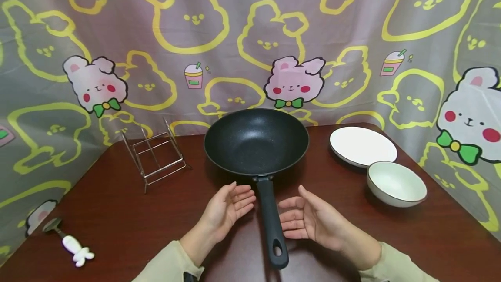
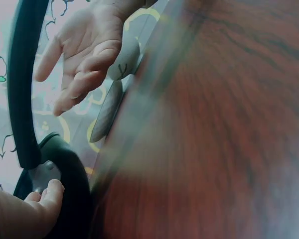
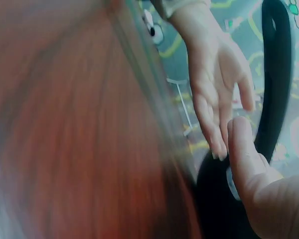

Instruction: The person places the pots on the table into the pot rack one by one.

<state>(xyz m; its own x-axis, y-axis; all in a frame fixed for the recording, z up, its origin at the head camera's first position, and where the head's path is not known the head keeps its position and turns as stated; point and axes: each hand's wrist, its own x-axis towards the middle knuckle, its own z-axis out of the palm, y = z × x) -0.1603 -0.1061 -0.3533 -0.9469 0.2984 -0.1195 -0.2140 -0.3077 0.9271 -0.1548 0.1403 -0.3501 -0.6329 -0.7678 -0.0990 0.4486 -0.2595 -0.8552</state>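
A black wok [image 1: 256, 142] stands at the middle of the table, its long dark handle [image 1: 270, 219] pointing toward me. On the handle's left side is my left hand [image 1: 227, 210], palm turned inward and fingers loosely extended. My right hand [image 1: 313, 221] faces it from the right of the handle, fingers spread and slightly bent. Neither hand holds anything. The left wrist view shows the handle [image 2: 24, 84] with the right hand [image 2: 89, 52] beyond it. In the right wrist view the left hand [image 3: 217, 74] appears near the handle [image 3: 275, 74].
A wire rack [image 1: 156, 156] stands to the left of the wok. Near the left edge lies a metal utensil with a white, bunny-shaped handle [image 1: 76, 249]. On the right are a white plate [image 1: 362, 146] and a white bowl [image 1: 397, 184]. A patterned curtain [image 1: 235, 34] hangs behind the table.
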